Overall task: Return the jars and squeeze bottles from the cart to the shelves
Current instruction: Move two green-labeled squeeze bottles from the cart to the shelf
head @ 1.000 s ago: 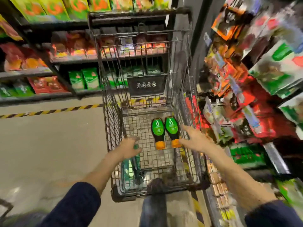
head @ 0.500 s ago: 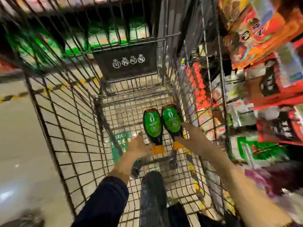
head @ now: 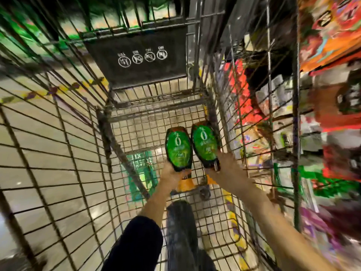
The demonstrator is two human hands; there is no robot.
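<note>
Shop aisle, smeared by head movement: a pale floor (head: 27, 184) shows through the wires of the cart (head: 64, 133). A yellow-and-black stripe (head: 64, 88) runs across it beyond the cart's left wall. A green floor sign (head: 139, 169) lies under the cart's mesh bottom. Shelves (head: 322, 90) crowded with red, orange and green packets stand just beside the cart's right wall. A black panel (head: 136, 61) with four round white icons hangs at the cart's far end.

Two squeeze bottles lie side by side and touching on the cart's bottom, close to its right wall, with their orange caps toward the person. The left bottle (head: 178, 149) and the right bottle (head: 205, 143) are both dark with green oval labels. The left hand (head: 172, 174) is curled round the left bottle's narrow end, just above its cap (head: 185, 183). The right hand (head: 228, 166) closes on the right bottle's neck in the same way, though blur hides how each finger lies. No jar shows in the cart.

Both bottles look like full plastic ones, so probably fairly heavy, with soft walls and a glossy, likely slick label. The neck should be the stiffest place to hold. From there, however, the weight hangs at the far end and may swing, and pressing the belly could push the contents toward the cap. Each lift will also have to clear the cart's tall wire walls.
</note>
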